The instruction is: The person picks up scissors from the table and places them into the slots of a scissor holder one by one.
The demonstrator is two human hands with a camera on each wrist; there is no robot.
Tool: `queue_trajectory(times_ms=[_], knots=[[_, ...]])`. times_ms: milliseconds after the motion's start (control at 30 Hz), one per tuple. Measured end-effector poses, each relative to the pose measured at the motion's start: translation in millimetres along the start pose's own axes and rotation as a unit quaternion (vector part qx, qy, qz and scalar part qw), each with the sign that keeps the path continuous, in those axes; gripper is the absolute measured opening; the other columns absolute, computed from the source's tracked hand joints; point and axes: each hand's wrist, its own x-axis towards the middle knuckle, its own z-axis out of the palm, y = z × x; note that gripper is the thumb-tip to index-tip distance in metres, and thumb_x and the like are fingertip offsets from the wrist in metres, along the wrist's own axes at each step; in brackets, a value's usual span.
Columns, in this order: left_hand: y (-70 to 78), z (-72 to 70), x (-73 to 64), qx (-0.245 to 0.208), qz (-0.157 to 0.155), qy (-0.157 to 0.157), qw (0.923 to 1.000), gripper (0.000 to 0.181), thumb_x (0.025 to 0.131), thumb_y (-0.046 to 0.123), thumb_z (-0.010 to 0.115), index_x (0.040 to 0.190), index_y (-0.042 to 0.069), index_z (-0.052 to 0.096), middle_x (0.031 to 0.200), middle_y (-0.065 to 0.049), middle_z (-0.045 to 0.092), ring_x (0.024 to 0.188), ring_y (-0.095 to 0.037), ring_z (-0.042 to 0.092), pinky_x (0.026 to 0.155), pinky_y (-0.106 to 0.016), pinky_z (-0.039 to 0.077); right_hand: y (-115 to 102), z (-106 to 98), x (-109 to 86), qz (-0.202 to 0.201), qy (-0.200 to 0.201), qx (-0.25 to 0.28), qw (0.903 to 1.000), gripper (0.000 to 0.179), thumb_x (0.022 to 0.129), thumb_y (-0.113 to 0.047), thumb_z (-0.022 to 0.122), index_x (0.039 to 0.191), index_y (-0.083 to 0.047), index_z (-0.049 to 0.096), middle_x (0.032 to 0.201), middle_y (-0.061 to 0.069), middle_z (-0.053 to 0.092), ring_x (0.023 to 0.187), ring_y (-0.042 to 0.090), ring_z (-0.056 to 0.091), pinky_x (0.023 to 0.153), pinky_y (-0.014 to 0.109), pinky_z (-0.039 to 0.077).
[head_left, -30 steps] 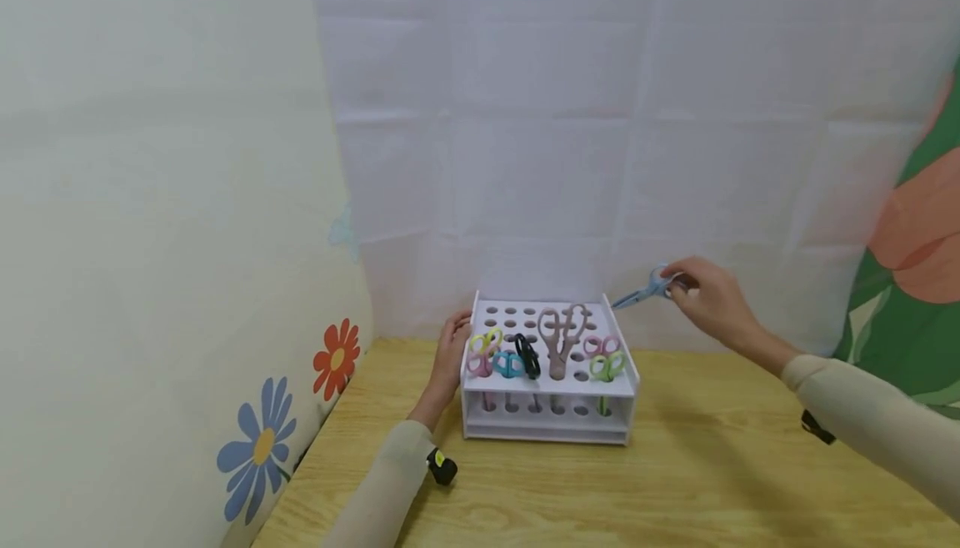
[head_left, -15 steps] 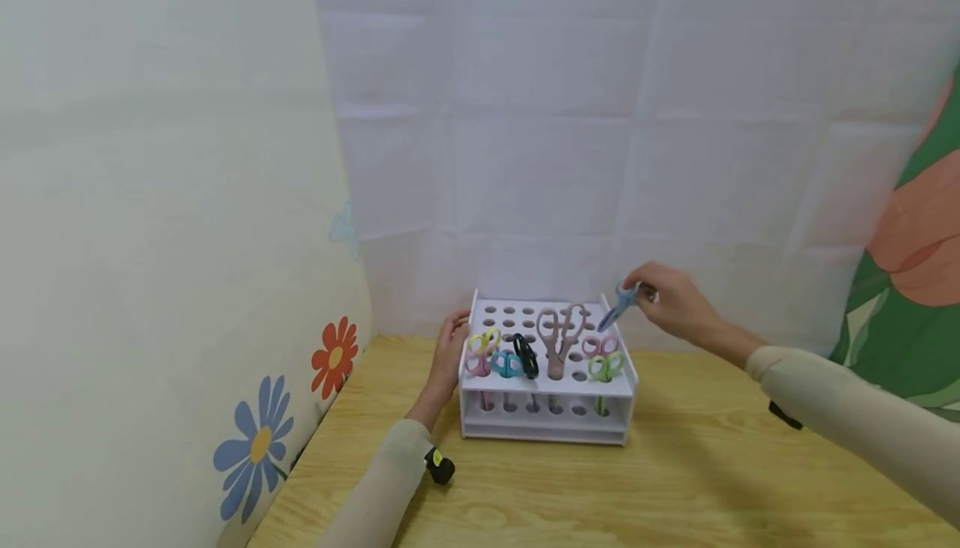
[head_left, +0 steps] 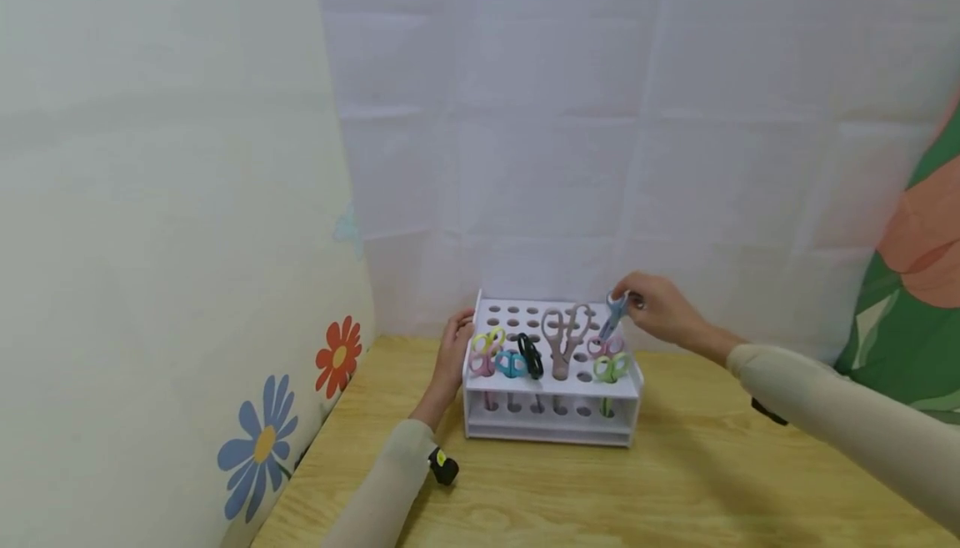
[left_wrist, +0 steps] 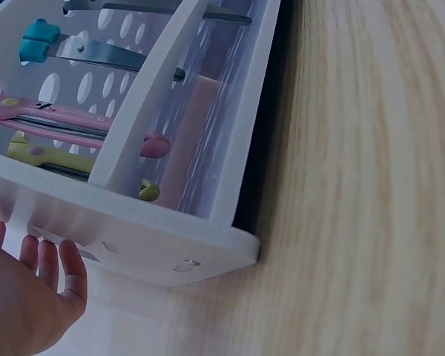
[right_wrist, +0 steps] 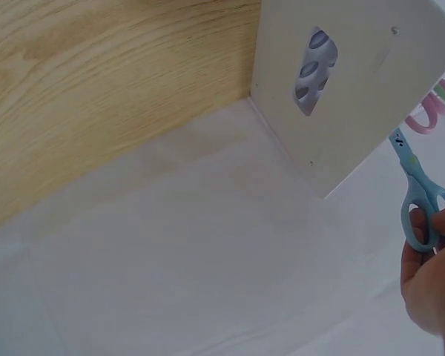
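My right hand (head_left: 662,308) pinches light blue scissors (right_wrist: 417,182) by their handle loops, blades pointing down over the right side of a white holed rack (head_left: 551,434). The blade tips come close to the pink scissors (head_left: 600,346) there; whether they have entered a hole I cannot tell. At the rack's left side, my left hand (head_left: 452,356) touches the outer wall with its fingertips, as the left wrist view also shows. Standing in the rack are yellow scissors (head_left: 489,338), teal scissors (head_left: 512,364), black scissors (head_left: 530,356), large brownish-grey scissors (head_left: 561,356) and green scissors (head_left: 610,367).
The rack stands on a wood-grain table (head_left: 525,498) near a white cloth backdrop (head_left: 517,139). On the left rises a wall covering printed with flowers (head_left: 264,444). Several holes toward the rack's back hold nothing.
My right hand has carried the light blue scissors leftward from beside the rack to over its right side, and the blades have tilted more steeply downward. My left hand stays at the wall.
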Motion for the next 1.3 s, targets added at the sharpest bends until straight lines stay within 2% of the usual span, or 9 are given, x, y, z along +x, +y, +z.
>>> queue_trajectory(times_ms=[100,267,367,500,700,867,1067,1300], knots=[[2.1,0.4,-1.4,-0.007,0.015,0.003,0.9999,0.043,0.107,0.02,0.048,0.144,-0.002,0.049,0.137,-0.023,0.055,0.123,-0.036,0.052,0.103,-0.042,0.039,1.3,5.0,3.0,-0.002,-0.02,-0.001,0.9998,0.029,0.071,0.021,0.059,0.09,0.002,0.071,0.087,0.013,0.07,0.077,0.026,0.064,0.065,0.042,0.052],[14.6,-1.6,-7.3,-0.028,0.033,-0.027,0.9987,0.04,0.107,0.008,0.046,0.142,-0.011,0.046,0.135,-0.033,0.053,0.125,-0.045,0.049,0.1,-0.038,0.04,3.4,13.4,3.5,0.003,-0.054,-0.004,0.9985,0.029,0.071,0.02,0.057,0.09,0.002,0.071,0.087,0.012,0.071,0.074,0.023,0.063,0.065,0.04,0.052],[26.6,-2.0,-13.7,-0.017,0.028,-0.041,0.9986,0.041,0.107,0.008,0.045,0.143,-0.011,0.044,0.137,-0.033,0.052,0.125,-0.044,0.05,0.099,-0.037,0.041,3.5,16.5,3.1,0.004,-0.073,-0.003,0.9973,0.031,0.071,0.021,0.057,0.091,0.003,0.071,0.086,0.013,0.07,0.073,0.026,0.063,0.065,0.041,0.052],[35.7,-0.2,-19.0,0.0,0.026,-0.037,0.999,0.04,0.107,0.01,0.045,0.143,-0.009,0.046,0.135,-0.028,0.054,0.122,-0.037,0.053,0.1,-0.04,0.042,2.0,16.8,4.5,0.024,-0.104,0.0,0.9943,0.035,0.07,0.021,0.056,0.093,0.001,0.071,0.088,0.013,0.071,0.077,0.028,0.064,0.069,0.045,0.053],[35.9,1.8,-20.0,0.005,0.025,-0.028,0.9993,0.039,0.107,0.01,0.046,0.142,-0.007,0.049,0.133,-0.027,0.056,0.12,-0.033,0.054,0.102,-0.043,0.041,-0.2,15.9,9.1,0.063,-0.154,0.028,0.9857,0.038,0.067,0.023,0.056,0.092,0.0,0.072,0.09,0.013,0.072,0.082,0.034,0.066,0.075,0.049,0.054],[37.7,3.3,-22.1,0.004,0.026,-0.031,0.9992,0.04,0.107,0.01,0.047,0.142,-0.009,0.047,0.134,-0.029,0.054,0.121,-0.036,0.053,0.102,-0.044,0.041,1.4,16.5,9.2,0.059,-0.179,0.044,0.981,0.038,0.066,0.024,0.054,0.09,0.0,0.072,0.086,0.011,0.071,0.076,0.033,0.064,0.069,0.044,0.053],[40.6,5.2,-24.1,0.006,0.024,-0.038,0.999,0.042,0.107,0.011,0.046,0.143,-0.01,0.045,0.135,-0.028,0.054,0.122,-0.037,0.052,0.103,-0.044,0.041,5.8,18.6,6.3,0.05,-0.198,0.043,0.978,0.038,0.066,0.024,0.056,0.087,-0.003,0.072,0.082,0.008,0.069,0.072,0.023,0.059,0.065,0.035,0.048],[41.0,5.5,-24.6,0.001,0.021,-0.041,0.9989,0.042,0.108,0.01,0.046,0.144,-0.011,0.044,0.135,-0.029,0.053,0.123,-0.039,0.051,0.103,-0.045,0.041,6.8,21.1,2.3,0.062,-0.206,0.057,0.9749,0.037,0.066,0.023,0.057,0.087,-0.003,0.072,0.08,0.006,0.067,0.072,0.03,0.06,0.065,0.034,0.048]])
